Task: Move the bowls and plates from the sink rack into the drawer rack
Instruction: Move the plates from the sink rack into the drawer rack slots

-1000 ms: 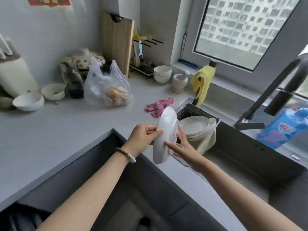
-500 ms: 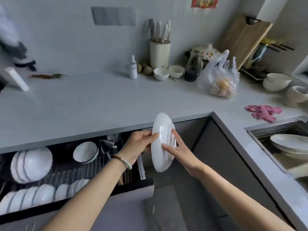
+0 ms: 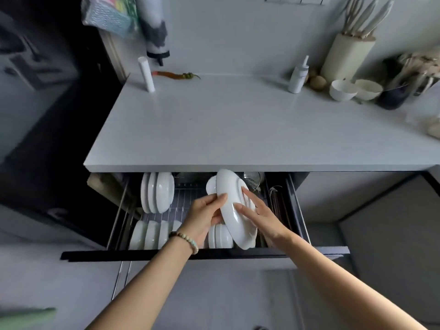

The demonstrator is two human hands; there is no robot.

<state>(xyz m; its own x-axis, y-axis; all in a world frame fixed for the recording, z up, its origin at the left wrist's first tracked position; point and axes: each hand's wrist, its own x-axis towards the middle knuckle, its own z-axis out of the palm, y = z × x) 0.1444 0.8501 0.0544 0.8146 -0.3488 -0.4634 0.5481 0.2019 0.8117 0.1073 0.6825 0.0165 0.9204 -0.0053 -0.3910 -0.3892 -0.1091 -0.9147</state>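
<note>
A white plate [image 3: 229,198] stands on edge over the open drawer rack [image 3: 185,198], held between both hands. My left hand [image 3: 204,216] grips its left rim with curled fingers and thumb. My right hand [image 3: 259,214] lies flat on the plate's back, fingers straight. Several white plates [image 3: 156,192] stand upright at the rack's back left. Rows of white bowls [image 3: 151,234] fill its front, partly hidden by my left wrist. The sink rack is out of view.
The grey counter [image 3: 238,129] overhangs the drawer. On it are two white bowls [image 3: 342,90], a knife block [image 3: 346,55], a white bottle [image 3: 297,76], a white tube [image 3: 146,73] and a chili pepper [image 3: 176,75]. The drawer front [image 3: 166,255] runs below my wrists. A metal strainer [image 3: 253,179] sits at the rack's back right.
The view swung left from the sink to the drawer. Both hands carried the plate from the sink rack down over the drawer rack, keeping the same hold.
</note>
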